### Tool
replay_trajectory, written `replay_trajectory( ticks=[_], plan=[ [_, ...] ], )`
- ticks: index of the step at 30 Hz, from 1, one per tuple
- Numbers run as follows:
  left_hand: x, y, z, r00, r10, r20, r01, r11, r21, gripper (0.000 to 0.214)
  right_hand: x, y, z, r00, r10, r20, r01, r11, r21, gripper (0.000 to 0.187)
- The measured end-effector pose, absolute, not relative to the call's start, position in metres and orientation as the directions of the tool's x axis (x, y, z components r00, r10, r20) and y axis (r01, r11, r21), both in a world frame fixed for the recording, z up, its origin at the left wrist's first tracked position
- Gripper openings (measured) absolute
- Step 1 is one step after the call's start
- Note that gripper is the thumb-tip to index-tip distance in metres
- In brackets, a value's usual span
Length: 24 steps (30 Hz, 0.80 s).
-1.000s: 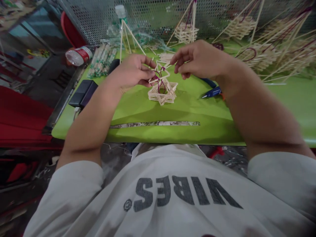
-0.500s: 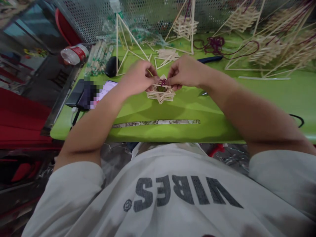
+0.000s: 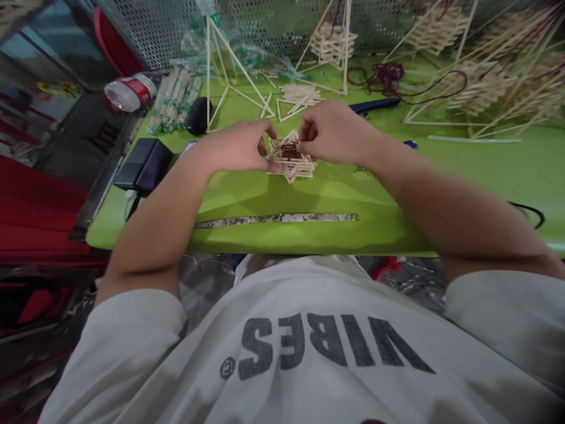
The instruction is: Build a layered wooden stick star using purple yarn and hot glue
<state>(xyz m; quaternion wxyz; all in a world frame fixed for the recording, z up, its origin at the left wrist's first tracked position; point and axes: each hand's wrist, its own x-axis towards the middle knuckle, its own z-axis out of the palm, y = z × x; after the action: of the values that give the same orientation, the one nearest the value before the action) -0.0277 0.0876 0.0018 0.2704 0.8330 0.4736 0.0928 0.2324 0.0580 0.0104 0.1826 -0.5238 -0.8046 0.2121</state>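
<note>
A small star-shaped stack of thin wooden sticks (image 3: 291,171) stands on the green table in front of me. My left hand (image 3: 245,146) grips its left side, the thumb low at the near corner and the fingers curved around the far side. Maroon cord (image 3: 289,151) lies in the hollow of the star. My right hand (image 3: 331,131) is closed in a pinch at the right side of the star, with the cord at its fingertips. The very tips are partly hidden by the sticks.
Behind the hands are loose sticks (image 3: 300,94), a triangular stick frame (image 3: 226,88) and a maroon cord tangle (image 3: 388,78). A dark blue pen-like tool (image 3: 375,106) lies right of them. At left are a black mouse (image 3: 198,116), a power bank (image 3: 143,165) and a bottle (image 3: 130,92). A patterned strip (image 3: 282,218) lies nearest me.
My left hand has shifted from pinching the cord at the top to holding the star's left side. The cord has gone down into the hollow. My right hand stays pinched at the right side.
</note>
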Motion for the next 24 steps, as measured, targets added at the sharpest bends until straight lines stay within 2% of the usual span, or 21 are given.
replay_trajectory(
  ticks=[4,7,10,14,18,21,24],
  plan=[
    [-0.021,0.076,0.014,0.54,0.837,-0.084,0.773,-0.454,0.444,0.076,0.242,0.063,0.013,-0.397,0.909,0.126,0.797,0.41,-0.443,0.018],
    [-0.017,0.07,0.019,0.549,0.829,-0.11,0.803,-0.486,0.345,0.077,0.25,0.065,0.015,-0.394,0.919,0.014,0.818,0.357,-0.452,0.015],
    [-0.013,0.069,0.016,0.562,0.818,-0.123,0.81,-0.514,0.281,0.073,0.253,0.064,0.015,-0.406,0.908,-0.101,0.79,0.293,-0.539,0.018],
    [-0.011,0.072,0.013,0.611,0.784,-0.114,0.779,-0.568,0.265,0.06,0.254,0.056,0.012,-0.472,0.869,-0.151,0.722,0.282,-0.632,0.028],
    [-0.007,0.059,0.016,0.669,0.728,-0.149,0.73,-0.605,0.318,0.061,0.263,0.033,0.012,-0.452,0.856,-0.252,0.666,0.136,-0.733,0.029],
    [-0.002,0.035,0.019,0.71,0.685,-0.165,0.693,-0.636,0.34,0.054,0.272,0.008,0.013,-0.453,0.832,-0.32,0.648,0.061,-0.759,0.024],
    [0.0,0.011,0.02,0.721,0.68,-0.137,0.684,-0.666,0.296,0.056,0.276,-0.016,0.015,-0.447,0.853,-0.271,0.691,0.137,-0.71,0.012]
  ],
)
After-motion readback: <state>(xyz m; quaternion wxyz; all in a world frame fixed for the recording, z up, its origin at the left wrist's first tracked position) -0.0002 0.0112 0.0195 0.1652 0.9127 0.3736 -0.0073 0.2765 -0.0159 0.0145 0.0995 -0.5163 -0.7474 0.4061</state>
